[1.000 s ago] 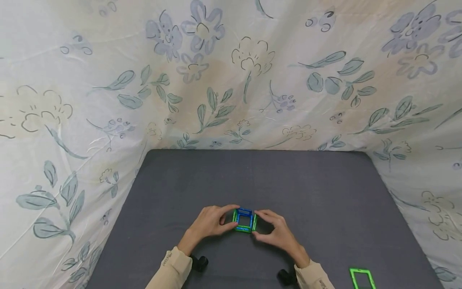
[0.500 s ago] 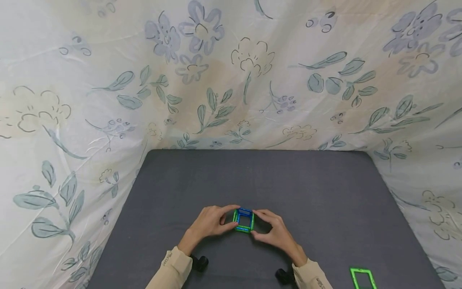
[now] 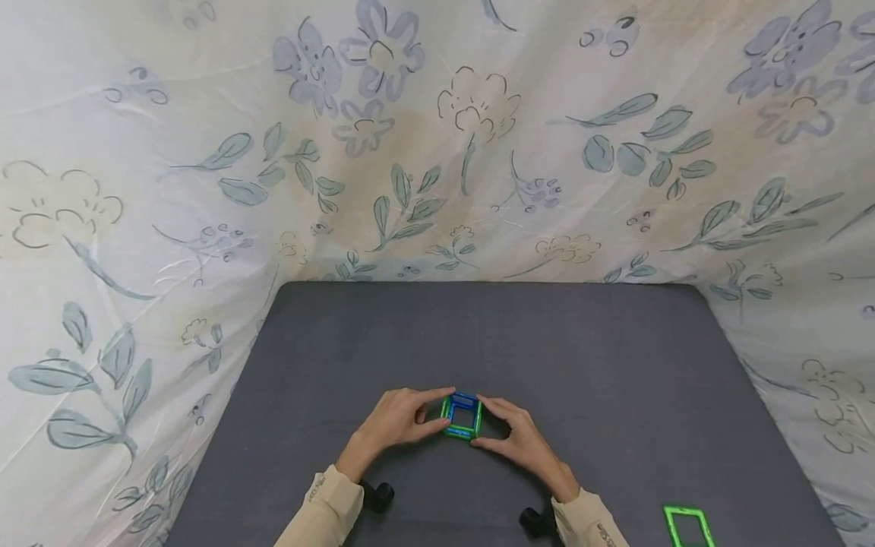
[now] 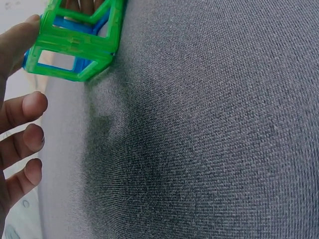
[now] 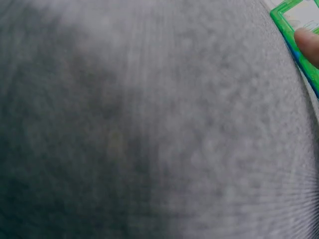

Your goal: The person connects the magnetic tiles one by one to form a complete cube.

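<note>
A small box of green and blue magnetic tiles (image 3: 461, 434) stands near the front middle of the dark table in the head view. My left hand (image 3: 396, 419) pinches its left side, index finger at the far corner and thumb at the near one. On the right side, my right hand (image 3: 521, 437) holds a green tile against the box between thumb and index finger. The left wrist view shows the box's green frames (image 4: 75, 44) with blue ones behind them, the other fingers loosely bent below. Only a corner of a green tile (image 5: 285, 27) and a fingertip appear in the right wrist view.
A single green rectangular tile frame (image 3: 689, 512) lies at the front right, cut off by the view's lower edge. Black wrist devices (image 3: 380, 497) sit beneath both cuffs. Floral cloth (image 3: 472, 152) hangs behind and beside the grey table (image 3: 560, 334).
My right hand has moved slightly left, bringing its green tile up to the box and closing the gap there. The left hand has stayed in place holding the box.
</note>
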The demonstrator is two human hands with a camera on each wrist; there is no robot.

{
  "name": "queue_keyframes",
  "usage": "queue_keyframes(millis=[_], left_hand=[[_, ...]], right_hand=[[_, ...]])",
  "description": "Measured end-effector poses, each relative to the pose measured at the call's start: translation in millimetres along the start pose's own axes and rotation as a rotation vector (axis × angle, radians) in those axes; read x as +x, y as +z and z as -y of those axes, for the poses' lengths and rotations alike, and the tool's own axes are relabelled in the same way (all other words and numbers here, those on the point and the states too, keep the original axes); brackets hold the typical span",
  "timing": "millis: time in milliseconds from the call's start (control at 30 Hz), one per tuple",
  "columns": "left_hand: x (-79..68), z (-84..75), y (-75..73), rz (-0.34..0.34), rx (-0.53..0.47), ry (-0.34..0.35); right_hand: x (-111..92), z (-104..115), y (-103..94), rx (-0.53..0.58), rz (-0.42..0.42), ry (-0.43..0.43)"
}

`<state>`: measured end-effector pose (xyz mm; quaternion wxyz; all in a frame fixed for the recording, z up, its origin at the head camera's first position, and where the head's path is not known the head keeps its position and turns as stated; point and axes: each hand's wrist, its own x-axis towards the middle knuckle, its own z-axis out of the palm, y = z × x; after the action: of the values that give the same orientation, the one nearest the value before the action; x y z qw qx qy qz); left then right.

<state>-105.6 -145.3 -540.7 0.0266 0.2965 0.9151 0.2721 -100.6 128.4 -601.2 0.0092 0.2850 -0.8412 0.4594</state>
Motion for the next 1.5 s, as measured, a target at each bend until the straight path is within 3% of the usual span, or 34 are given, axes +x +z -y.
queue_keyframes(millis=[1100, 1500], left_hand=[[0.6, 1.9, -0.7, 0.003, -0.013, -0.005], [0.9, 0.5, -3.2, 0.006, -0.016, -0.011]], right_hand=[[2.1, -0.4, -0.3, -0.025, 0.033, -0.022], [3.3, 4.7, -6.4, -0.092, -0.015, -0.072]])
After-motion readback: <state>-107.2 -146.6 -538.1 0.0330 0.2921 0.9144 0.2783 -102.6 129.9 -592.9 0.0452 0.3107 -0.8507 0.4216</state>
